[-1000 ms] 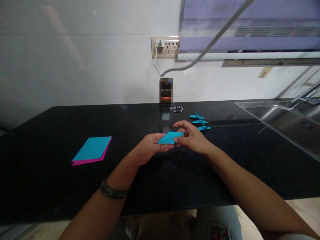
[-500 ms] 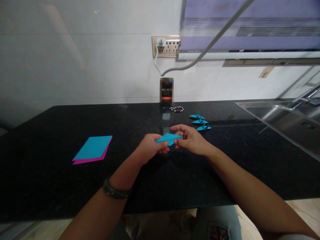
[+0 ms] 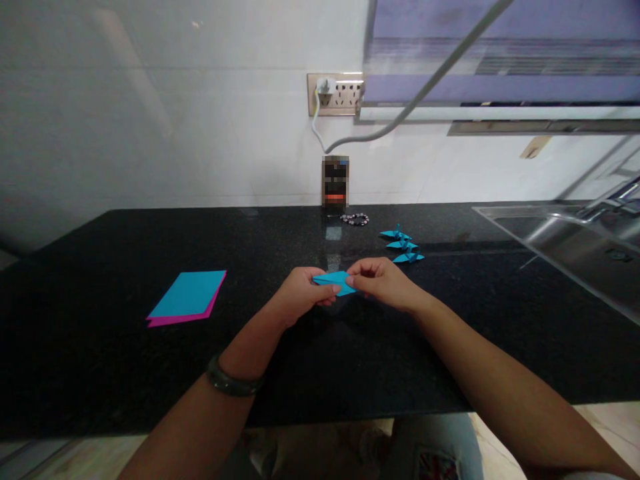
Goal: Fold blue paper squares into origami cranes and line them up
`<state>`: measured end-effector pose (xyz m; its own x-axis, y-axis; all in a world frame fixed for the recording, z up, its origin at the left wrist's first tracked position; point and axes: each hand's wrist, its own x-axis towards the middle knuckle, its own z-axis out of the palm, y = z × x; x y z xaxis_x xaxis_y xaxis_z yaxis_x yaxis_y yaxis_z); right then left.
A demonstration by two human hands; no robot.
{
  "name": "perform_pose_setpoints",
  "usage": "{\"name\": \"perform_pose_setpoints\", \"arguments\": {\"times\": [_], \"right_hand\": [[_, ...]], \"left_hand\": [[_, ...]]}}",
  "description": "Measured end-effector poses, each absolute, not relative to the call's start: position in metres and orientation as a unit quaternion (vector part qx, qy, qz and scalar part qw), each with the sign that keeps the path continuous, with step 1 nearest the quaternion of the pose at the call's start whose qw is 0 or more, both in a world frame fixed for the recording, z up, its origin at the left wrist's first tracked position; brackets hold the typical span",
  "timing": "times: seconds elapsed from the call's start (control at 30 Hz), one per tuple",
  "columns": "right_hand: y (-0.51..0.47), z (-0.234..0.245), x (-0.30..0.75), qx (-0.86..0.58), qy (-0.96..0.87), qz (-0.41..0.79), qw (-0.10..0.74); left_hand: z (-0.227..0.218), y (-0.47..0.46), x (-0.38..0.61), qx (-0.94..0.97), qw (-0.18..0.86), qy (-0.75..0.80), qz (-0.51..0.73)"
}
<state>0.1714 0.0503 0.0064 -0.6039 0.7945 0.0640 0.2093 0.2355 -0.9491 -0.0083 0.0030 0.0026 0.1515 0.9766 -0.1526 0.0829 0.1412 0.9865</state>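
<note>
- The left hand (image 3: 300, 293) and right hand (image 3: 383, 283) each pinch the folded blue paper (image 3: 334, 281) just above the middle of the table (image 3: 350, 353).
- The hands have drawn closer, and the paper shows smaller than a second ago.

Both forearms bare. Left hand (image 3: 299, 295): dark glossy bangle (image 3: 234, 385) at wrist. Legs: pale blue jeans (image 3: 435, 437), flag-pattern patch (image 3: 437, 465).

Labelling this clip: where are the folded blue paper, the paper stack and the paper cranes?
folded blue paper (image 3: 336, 280), head view, its exposed middle.
paper stack (image 3: 189, 295), head view, top blue sheet.
paper cranes (image 3: 403, 245), head view, middle crane.
</note>
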Motion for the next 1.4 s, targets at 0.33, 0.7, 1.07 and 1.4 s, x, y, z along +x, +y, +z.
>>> {"name": "perform_pose_setpoints", "arguments": {"times": [0.33, 0.7, 1.07, 1.4], "right_hand": [[0.041, 0.006, 0.162, -0.374, -0.609, 0.595, 0.368], [0.035, 0.0, 0.155, -0.325, -0.639, 0.638, 0.282], [0.039, -0.001, 0.154, -0.358, -0.585, 0.624, 0.374], [0.035, -0.004, 0.154, -0.37, -0.699, 0.47, 0.392]], "left_hand": [[-0.001, 0.006, -0.008, 0.428, 0.584, 0.45, 0.523], [0.002, 0.005, -0.005, 0.507, 0.527, 0.48, 0.484], [0.001, 0.008, -0.008, 0.515, 0.516, 0.509, 0.458], [0.0, 0.009, -0.016, 0.446, 0.587, 0.479, 0.476]]}}
